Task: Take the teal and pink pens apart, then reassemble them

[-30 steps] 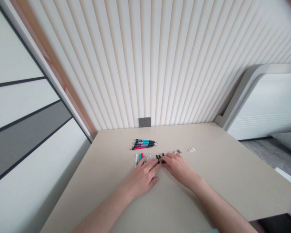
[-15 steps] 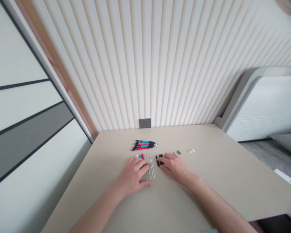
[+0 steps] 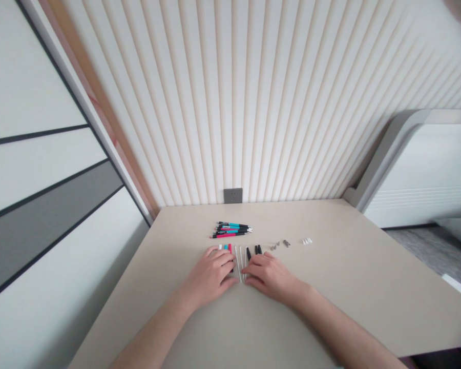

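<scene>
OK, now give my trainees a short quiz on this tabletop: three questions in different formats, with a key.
1. True or false: the pens lie nearer the wall socket than the thin white rods do.
2. Which of the person's hands is nearer the black tubes?
3. Which of these lies farthest right?
A) black tubes
B) thin white rods
C) small white pieces

Key:
1. True
2. The right hand
3. C
</scene>
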Demonstrator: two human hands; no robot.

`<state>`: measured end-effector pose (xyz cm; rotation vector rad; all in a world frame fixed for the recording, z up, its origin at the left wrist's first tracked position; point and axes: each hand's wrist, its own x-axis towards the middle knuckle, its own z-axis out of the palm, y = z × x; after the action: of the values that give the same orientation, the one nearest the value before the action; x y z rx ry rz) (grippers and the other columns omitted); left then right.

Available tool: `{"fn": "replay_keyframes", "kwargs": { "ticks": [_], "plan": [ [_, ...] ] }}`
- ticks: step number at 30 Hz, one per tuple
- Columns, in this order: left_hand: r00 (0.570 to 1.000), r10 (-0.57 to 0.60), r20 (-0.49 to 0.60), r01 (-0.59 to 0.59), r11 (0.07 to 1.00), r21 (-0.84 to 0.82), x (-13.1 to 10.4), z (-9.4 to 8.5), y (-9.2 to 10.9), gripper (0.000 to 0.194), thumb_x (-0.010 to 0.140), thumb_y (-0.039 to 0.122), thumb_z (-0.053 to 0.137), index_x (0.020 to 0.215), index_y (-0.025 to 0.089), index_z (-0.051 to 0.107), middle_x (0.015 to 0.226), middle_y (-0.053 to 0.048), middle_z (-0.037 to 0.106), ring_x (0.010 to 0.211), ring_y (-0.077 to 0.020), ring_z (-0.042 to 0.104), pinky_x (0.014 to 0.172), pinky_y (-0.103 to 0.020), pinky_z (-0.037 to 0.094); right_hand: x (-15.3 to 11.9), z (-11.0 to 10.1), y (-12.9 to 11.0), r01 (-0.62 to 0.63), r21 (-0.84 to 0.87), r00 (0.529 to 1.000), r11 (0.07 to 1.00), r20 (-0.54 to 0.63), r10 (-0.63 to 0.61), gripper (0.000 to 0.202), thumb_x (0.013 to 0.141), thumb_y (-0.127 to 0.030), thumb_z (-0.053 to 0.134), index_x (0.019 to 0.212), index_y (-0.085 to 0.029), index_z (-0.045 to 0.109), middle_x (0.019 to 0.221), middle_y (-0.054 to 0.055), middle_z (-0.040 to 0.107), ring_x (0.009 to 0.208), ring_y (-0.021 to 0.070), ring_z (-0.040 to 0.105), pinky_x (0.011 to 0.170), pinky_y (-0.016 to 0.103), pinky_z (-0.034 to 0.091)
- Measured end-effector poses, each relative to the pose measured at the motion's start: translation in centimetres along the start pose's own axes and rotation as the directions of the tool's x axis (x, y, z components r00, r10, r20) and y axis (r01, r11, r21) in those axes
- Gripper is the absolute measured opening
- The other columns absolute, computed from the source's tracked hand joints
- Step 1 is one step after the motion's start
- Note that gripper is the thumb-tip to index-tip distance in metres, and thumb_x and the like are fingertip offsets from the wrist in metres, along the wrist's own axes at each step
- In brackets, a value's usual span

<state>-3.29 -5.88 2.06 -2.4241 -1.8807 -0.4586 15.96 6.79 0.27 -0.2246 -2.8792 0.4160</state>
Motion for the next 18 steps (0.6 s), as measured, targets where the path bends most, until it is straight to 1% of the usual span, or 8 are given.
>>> {"fn": "replay_keyframes", "kwargs": {
  "ticks": [3, 5, 8, 13, 18],
  "plan": [
    [1.0, 0.002, 0.003, -0.002, 1.0, -0.003, 0.1, 0.1, 0.3, 0.032, 0.086, 0.037, 0.065, 0.113, 0.022, 0.06, 0.112, -0.004, 0.065, 0.111, -0.0227, 0.055, 0.105, -0.044, 0.034, 0.1, 0.0, 0.2, -0.047, -0.05, 0.998, 0.998, -0.033, 0.045, 0.021, 0.096, -0.033, 0.051, 0.108, -0.025, 0.066, 0.089, 0.003, 0.063, 0.085, 0.0157, 0.059, 0.076, 0.029, 0.036],
    [1.0, 0.013, 0.009, -0.013, 1.0, 0.0, 0.2, 0.2, 0.6, 0.035, 0.085, 0.039, 0.066, 0.114, 0.022, 0.059, 0.11, -0.004, 0.064, 0.11, -0.0229, 0.055, 0.104, -0.043, 0.034, 0.1, -0.2, 0.4, -0.096, -0.092, 0.994, 0.991, -0.06, 0.091, 0.021, 0.097, -0.03, 0.05, 0.111, -0.025, 0.065, 0.089, 0.003, 0.062, 0.085, 0.016, 0.059, 0.077, 0.029, 0.036],
    [0.999, 0.032, 0.011, -0.032, 0.999, 0.01, 0.4, 0.4, 0.9, 0.032, 0.086, 0.04, 0.064, 0.112, 0.022, 0.06, 0.107, -0.005, 0.065, 0.108, -0.023, 0.056, 0.103, -0.044, 0.035, 0.2, -0.4, 0.7, -0.151, -0.133, 0.987, 0.979, -0.079, 0.142, 0.022, 0.096, -0.027, 0.051, 0.112, -0.025, 0.065, 0.089, 0.004, 0.061, 0.085, 0.0165, 0.058, 0.077, 0.029, 0.036],
    [0.999, 0.046, 0.015, -0.046, 0.999, 0.016, 0.6, 0.7, 1.1, 0.028, 0.088, 0.038, 0.062, 0.112, 0.023, 0.061, 0.106, -0.005, 0.064, 0.104, -0.0224, 0.057, 0.104, -0.045, 0.033, 0.3, -0.4, 0.9, -0.206, -0.161, 0.977, 0.965, -0.091, 0.193, 0.018, 0.095, -0.024, 0.052, 0.103, -0.025, 0.068, 0.088, 0.004, 0.062, 0.084, 0.0166, 0.058, 0.077, 0.03, 0.036],
    [0.999, 0.045, 0.019, -0.046, 0.999, 0.018, 0.8, 0.9, 1.4, 0.031, 0.088, 0.037, 0.063, 0.115, 0.025, 0.059, 0.107, -0.004, 0.063, 0.105, -0.0217, 0.056, 0.104, -0.045, 0.034, 0.5, -0.3, 1.0, -0.234, -0.187, 0.97, 0.954, -0.115, 0.216, 0.017, 0.095, -0.025, 0.051, 0.096, -0.024, 0.069, 0.09, 0.003, 0.063, 0.086, 0.0173, 0.059, 0.078, 0.031, 0.036]
  ]
}}
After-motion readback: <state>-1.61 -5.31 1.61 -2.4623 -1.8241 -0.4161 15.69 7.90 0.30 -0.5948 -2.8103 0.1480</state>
